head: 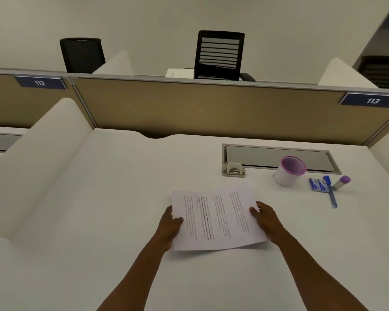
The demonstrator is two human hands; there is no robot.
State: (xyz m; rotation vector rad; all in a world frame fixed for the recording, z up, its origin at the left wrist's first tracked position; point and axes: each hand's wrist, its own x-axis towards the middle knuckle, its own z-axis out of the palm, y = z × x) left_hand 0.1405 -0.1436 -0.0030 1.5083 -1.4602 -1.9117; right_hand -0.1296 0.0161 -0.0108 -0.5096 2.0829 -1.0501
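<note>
White printed paper sheets [216,218] are held low over the wide white desk [121,187], their long axis running left to right and the text lines turned sideways. The left hand [170,225] and right hand [267,218] pinch the short edges, thumbs on top. To the right stands a white pink-rimmed cup [289,171], its inside too blurred to read.

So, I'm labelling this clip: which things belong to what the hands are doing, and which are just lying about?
In use: printed sheets, held at their side edges by the left hand and the right hand.
Lying about: grey punch-like tool, pink-rimmed cup, blue packets, blue pen, purple-capped glue stick.
</note>
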